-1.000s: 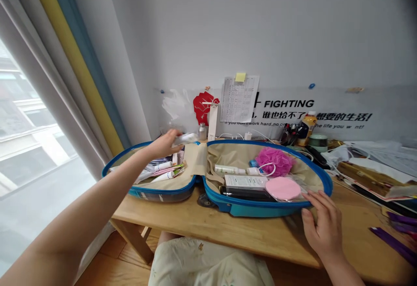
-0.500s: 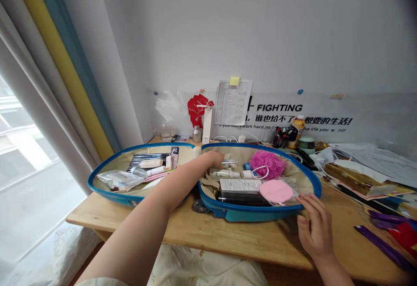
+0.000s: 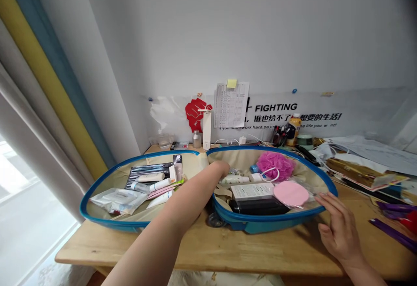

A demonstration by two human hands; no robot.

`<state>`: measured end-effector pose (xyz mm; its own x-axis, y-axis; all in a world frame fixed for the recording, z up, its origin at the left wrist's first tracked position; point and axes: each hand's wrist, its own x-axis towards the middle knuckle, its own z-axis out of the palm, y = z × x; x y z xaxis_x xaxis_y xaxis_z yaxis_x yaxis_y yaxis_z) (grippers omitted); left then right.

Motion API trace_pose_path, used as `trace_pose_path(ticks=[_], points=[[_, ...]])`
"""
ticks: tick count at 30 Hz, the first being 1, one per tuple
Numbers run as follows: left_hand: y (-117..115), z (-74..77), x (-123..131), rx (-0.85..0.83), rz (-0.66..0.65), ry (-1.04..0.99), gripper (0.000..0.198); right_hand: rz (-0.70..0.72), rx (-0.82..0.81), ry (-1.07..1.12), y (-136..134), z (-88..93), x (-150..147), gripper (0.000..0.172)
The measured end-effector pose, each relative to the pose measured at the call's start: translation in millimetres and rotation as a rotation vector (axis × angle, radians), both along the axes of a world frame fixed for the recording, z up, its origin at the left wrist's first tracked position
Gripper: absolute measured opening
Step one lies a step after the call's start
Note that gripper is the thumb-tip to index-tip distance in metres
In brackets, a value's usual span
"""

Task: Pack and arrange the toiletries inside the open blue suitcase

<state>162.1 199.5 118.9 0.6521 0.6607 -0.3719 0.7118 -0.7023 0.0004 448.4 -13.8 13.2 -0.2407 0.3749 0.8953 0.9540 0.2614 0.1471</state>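
Note:
A small blue-edged suitcase lies spread open on the table in two beige-lined halves. My left hand reaches down inside the right half, near a white tube; its fingers are hidden. My right hand rests its stretched fingertips on the right rim, thumb apart, holding nothing. Close to it lies a round pink sponge in clear wrapping. The right half also holds a pink mesh bath puff, a white printed box and a black case.
Tubes, a pencil-like set and a clear packet fill the left half. Papers, a gold pouch and purple strips lie at the right. A bottle and a white lamp-like stand are by the wall.
My view has shifted, so the suitcase appears lower and nearer. My left hand has gone deeper into the right half, and the clear item beside it is now mostly hidden. My right hand stays at the rim.

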Motion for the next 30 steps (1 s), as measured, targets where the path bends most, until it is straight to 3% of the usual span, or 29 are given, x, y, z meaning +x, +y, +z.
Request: trace_pose_path(ticks=[3,6,10,13,16,19,22,26,30], points=[[-7,4.6,0,0.003,0.032,0.049,0.034,-0.008,0.004,0.001,1,1.6,0,0.055],[-16,13.7,0,0.077,0.062,-0.031,0.033,0.0,0.022,-0.011,1,3.0,-1,0.055],[-30,41.4,-18,0.254,0.119,-0.224,0.047,0.008,0.021,-0.057,0,5.4,-1,0.059],[-37,67.3,-67,0.326,0.204,-0.242,0.046,0.024,0.015,-0.05,-1,6.3,-1,0.059],[-42,80.8,-143,0.333,0.33,-0.13,0.045,0.032,0.001,-0.032,0,5.4,-1,0.058],[-46,73.1,-216,0.283,0.501,0.024,0.042,0.04,0.004,0.01,1,2.8,-3,0.058],[-49,51.2,-262,0.23,0.604,0.11,0.051,0.071,0.02,0.067,2,0.7,-5,0.055],[-50,23.0,-282,0.202,0.625,0.121,0.056,0.089,0.001,0.075,1,0.9,-6,0.054],[-49,8.1,-283,0.227,0.622,0.088,0.047,0.118,-0.005,0.065,-1,0.9,-4,0.055]])
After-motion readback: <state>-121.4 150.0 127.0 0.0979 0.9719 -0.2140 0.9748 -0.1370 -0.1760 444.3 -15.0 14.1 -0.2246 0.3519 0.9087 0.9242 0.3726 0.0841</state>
